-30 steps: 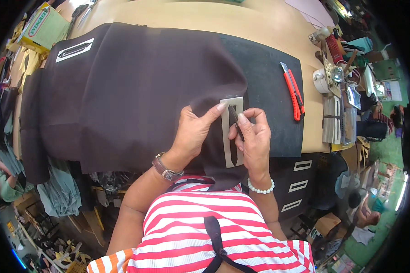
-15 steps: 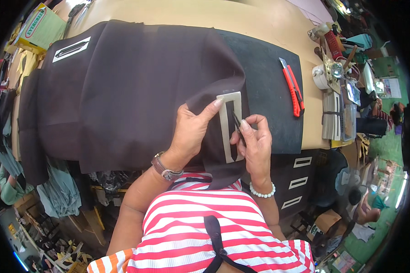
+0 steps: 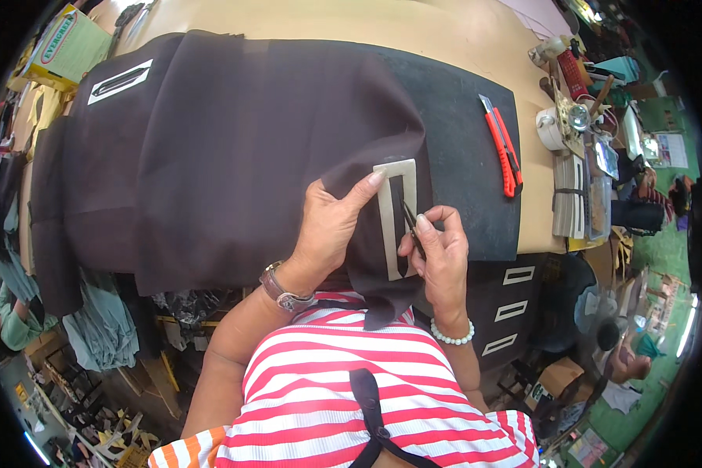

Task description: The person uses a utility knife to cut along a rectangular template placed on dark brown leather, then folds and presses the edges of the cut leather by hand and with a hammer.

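A large sheet of dark brown fabric (image 3: 249,156) drapes over the table and down toward my lap. On its right part lies a pale rectangular frame (image 3: 385,226) around a dark slot. My left hand (image 3: 327,222) pinches the cloth, its thumb pressing the frame's upper left corner and the other fingers hidden beneath. Between thumb and fingers of my right hand (image 3: 441,253) is a slim dark pointed tool (image 3: 412,222), perhaps tweezers; its tip is at the slot. A second white frame (image 3: 120,82) sits on the cloth's far left part.
A red utility knife (image 3: 504,148) rests on a dark cutting mat (image 3: 464,117), right of the cloth. Beyond it stand a white cup (image 3: 550,132) and a strapped stack of pale strips (image 3: 568,199). A dark panel with several pale frames (image 3: 511,312) hangs below the table edge.
Both hands and the framed slot have shifted very slightly to the right. The tool's tip is a little lower along the slot. Both hands keep their hold.
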Demonstrator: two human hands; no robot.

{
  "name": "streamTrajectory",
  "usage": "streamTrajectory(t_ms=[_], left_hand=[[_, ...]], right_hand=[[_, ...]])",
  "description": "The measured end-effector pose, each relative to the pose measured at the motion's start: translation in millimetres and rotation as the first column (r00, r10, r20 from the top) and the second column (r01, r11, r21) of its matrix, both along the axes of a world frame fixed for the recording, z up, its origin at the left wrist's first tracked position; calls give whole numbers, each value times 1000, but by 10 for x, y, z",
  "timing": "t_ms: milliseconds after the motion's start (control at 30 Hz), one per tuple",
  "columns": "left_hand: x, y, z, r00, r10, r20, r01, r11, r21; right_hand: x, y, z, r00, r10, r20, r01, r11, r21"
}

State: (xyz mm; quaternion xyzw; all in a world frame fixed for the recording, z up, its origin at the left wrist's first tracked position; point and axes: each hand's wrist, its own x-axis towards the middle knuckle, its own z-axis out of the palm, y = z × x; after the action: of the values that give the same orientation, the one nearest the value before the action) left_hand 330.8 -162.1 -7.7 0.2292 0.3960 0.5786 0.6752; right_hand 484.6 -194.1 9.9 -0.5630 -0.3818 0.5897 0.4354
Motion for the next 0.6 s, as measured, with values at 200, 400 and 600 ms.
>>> streamTrajectory(t_ms=[200,400,600], left_hand=[[22,-30,42,999,-12,-43,12,1000,-16],[13,-41,64,997,-8,-77,9,1000,7],[-16,-49,56,995,-43,-87,45,999,29]], right_hand=[[-70,79,57,1000,5,-27,-4,1000,29],[-82,125,73,1000,19,-19,-18,997,69],[-77,123,70,999,13,-31,-11,998,58]])
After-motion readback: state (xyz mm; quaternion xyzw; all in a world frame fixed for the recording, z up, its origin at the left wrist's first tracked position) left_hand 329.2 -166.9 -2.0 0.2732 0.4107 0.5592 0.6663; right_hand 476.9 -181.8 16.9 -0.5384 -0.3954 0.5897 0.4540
